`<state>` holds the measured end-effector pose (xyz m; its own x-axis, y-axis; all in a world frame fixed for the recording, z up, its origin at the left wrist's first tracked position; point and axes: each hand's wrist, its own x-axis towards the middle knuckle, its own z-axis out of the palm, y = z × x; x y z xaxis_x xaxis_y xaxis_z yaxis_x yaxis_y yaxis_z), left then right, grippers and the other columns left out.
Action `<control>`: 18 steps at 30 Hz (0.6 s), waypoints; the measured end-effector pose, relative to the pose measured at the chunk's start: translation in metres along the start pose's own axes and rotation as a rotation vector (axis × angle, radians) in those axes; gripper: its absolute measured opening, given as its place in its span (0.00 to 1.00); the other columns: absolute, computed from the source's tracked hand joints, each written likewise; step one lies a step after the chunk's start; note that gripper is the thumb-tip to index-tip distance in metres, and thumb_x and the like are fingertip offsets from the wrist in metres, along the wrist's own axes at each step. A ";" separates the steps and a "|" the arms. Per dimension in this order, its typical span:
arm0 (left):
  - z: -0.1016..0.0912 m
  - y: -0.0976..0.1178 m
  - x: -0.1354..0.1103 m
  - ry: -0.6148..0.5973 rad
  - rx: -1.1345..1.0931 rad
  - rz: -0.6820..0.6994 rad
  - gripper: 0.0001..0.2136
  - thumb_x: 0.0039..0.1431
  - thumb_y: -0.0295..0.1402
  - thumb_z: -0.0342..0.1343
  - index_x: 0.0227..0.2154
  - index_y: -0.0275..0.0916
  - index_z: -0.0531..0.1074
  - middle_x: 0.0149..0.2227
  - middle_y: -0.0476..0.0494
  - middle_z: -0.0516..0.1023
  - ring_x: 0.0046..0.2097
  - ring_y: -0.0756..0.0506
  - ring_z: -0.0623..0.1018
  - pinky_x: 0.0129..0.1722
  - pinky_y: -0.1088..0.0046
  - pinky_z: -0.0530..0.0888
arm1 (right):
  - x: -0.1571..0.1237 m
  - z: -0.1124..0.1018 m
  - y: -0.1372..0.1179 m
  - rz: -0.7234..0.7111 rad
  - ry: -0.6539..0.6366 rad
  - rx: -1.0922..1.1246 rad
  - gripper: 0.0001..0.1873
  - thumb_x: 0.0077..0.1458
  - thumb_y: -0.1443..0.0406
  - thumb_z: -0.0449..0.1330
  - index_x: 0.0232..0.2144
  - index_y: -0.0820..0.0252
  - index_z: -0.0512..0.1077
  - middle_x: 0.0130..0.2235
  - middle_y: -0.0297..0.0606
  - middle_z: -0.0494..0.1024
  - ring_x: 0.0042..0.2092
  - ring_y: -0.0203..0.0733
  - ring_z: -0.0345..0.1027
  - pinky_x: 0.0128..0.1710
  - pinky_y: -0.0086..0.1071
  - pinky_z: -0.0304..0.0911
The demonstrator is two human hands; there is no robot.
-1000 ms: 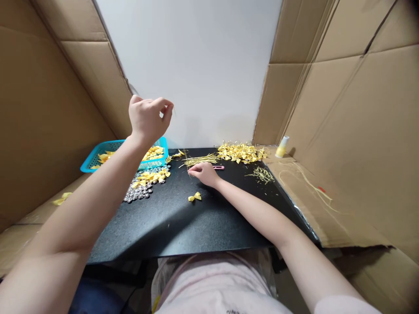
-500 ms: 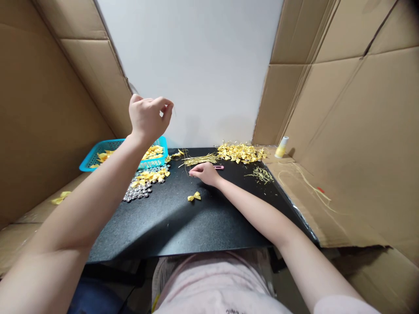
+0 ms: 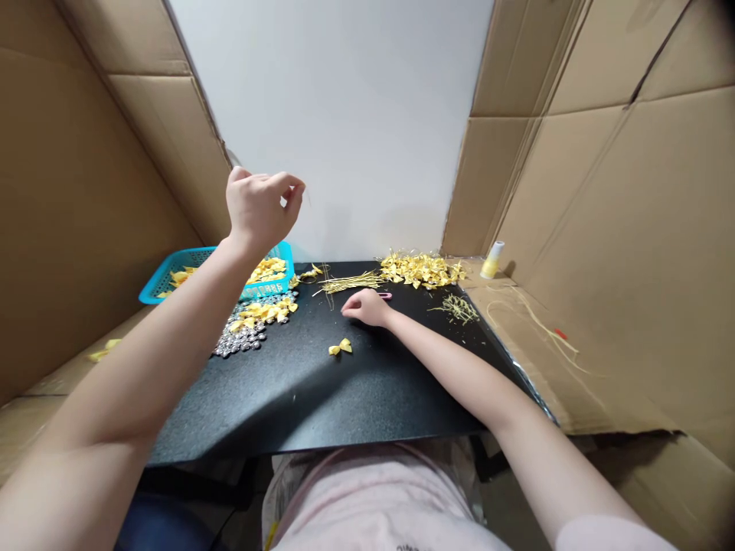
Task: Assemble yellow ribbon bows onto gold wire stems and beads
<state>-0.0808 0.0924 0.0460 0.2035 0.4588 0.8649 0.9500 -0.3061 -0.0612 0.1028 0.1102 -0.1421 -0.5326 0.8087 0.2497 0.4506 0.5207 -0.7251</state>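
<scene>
My left hand [image 3: 265, 203] is raised in front of the white wall. Its thumb and forefinger are pinched on a very thin thread [image 3: 308, 196], of which only a short stretch shows clearly. Low over the black table, my right hand [image 3: 368, 308] has its thumb and fingertips together; anything between them is too small to make out. A fine strand [image 3: 329, 295] shows just left of those fingertips. One yellow ribbon bow [image 3: 341, 347] lies on the table nearer to me, apart from both hands. Behind my right hand are a bundle of gold ties [image 3: 351, 282] and a pink tool [image 3: 385, 296], partly hidden.
A blue basket [image 3: 150, 292] with yellow bows stands at the left, by silver beads [image 3: 244, 341] and more bows [image 3: 265, 311]. Back right are a bow pile [image 3: 422, 268], yellow clippings [image 3: 459, 308] and a thread spool [image 3: 492, 260]. Cardboard walls [image 3: 625, 229] flank the table.
My right hand has shifted a little to the right, away from the hanging strand. My left hand stays raised in nearly the same place. The view has tilted slightly.
</scene>
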 end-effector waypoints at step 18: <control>-0.007 0.025 0.001 0.016 -0.024 0.061 0.17 0.59 0.43 0.42 0.31 0.46 0.76 0.25 0.47 0.75 0.35 0.42 0.77 0.46 0.58 0.65 | -0.037 -0.018 -0.071 0.059 0.217 0.766 0.15 0.63 0.63 0.46 0.25 0.58 0.61 0.18 0.23 0.49 0.18 0.30 0.43 0.19 0.25 0.48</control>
<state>-0.0584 0.0790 0.0484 0.2569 0.4257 0.8676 0.9299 -0.3533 -0.1020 0.1033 0.0482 -0.0882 -0.3361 0.9054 0.2594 -0.1855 0.2064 -0.9607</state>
